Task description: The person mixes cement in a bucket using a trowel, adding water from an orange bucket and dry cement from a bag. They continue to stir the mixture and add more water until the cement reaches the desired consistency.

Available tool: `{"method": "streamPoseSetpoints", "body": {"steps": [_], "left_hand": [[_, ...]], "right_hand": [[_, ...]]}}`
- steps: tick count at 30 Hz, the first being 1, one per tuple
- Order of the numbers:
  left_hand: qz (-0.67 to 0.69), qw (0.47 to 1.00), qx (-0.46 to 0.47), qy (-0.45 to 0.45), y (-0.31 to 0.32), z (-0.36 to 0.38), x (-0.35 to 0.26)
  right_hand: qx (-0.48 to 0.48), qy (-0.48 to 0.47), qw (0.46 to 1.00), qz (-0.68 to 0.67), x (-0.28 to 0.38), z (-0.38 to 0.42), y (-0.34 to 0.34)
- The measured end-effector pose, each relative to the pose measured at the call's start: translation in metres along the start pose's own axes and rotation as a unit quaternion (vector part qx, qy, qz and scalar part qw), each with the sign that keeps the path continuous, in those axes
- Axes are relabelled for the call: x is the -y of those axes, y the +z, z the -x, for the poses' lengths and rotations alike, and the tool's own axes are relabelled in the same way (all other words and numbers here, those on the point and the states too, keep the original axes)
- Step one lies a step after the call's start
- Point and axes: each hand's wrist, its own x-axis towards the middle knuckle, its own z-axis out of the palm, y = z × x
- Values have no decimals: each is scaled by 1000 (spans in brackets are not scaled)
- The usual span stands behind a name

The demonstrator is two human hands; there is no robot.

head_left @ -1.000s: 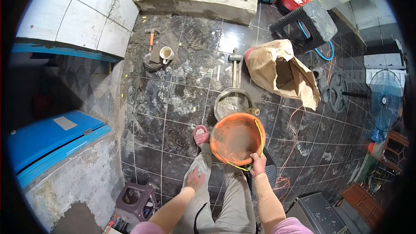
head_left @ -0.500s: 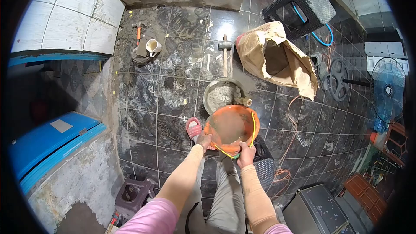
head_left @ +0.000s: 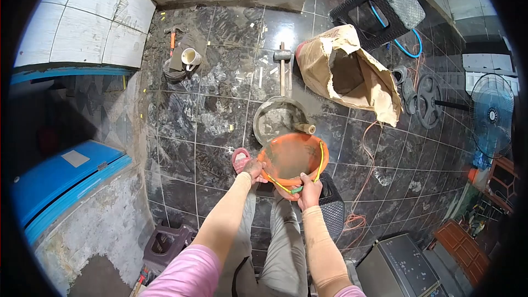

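Observation:
An orange bucket [head_left: 297, 142] is tilted away from me over the near edge of a round basin [head_left: 263, 116]. Cloudy brownish liquid shows inside the bucket, and its yellow handle with a green grip hangs on the near side. My left hand [head_left: 254, 170] is closed on the bucket's left rim. On the near right rim, by the handle, my right hand [head_left: 310, 189] is closed too, thumb on top. Grey wet-looking material [head_left: 278, 120] lies in the basin, where a tool's wooden handle [head_left: 306, 128] rests over the right edge; the tool's other end cannot be made out.
Beyond the basin lies a mallet [head_left: 282, 66]. A torn paper sack [head_left: 352, 71] stands to the right, near a black stool [head_left: 379, 11]. A mug [head_left: 191, 59] is at the far left. A fan [head_left: 491, 114] and an orange cord [head_left: 369, 159] are on the right.
The bucket has tipped further away from me, showing more of its near outer side. The basin's pale grey heap now looks darker and flatter. Both hands keep hold.

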Motion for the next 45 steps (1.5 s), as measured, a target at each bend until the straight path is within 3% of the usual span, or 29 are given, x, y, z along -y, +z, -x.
{"method": "streamPoseSetpoints", "body": {"steps": [6, 10, 13, 16, 20, 24, 27, 33, 36, 39, 45], "left_hand": [[0, 1000, 1, -8, -6, -7, 0], [20, 1000, 0, -22, -11, -11, -1], [31, 999, 3, -39, -14, -12, -9], [12, 999, -3, -39, -23, -21, -12], [12, 998, 10, -64, -34, -23, -22], [11, 995, 27, -92, -37, -23, -33], [-13, 996, 3, -85, -32, -17, -39], [6, 991, 42, -128, -40, -34, -33], [24, 995, 38, -88, -38, -27, -32], [35, 988, 62, -134, -41, -28, -34], [34, 985, 93, -140, -47, -31, -26]], "right_hand": [[4, 14, 1000, 3, 1, -1, 3], [-7, -88, 996, 5, 6, 7, 23], [22, -80, 996, 39, -7, -10, 11], [26, -1, 1000, -17, 25, 12, 41], [32, -18, 999, -2, 29, 10, 54], [46, 38, 998, -7, 33, 10, 61], [69, 28, 997, 20, 35, 9, 61], [70, 48, 995, -47, 54, 28, 83], [79, 51, 994, -51, 59, 36, 91], [73, 62, 995, -29, 65, 45, 98], [88, 49, 995, -17, 64, 55, 101]]}}
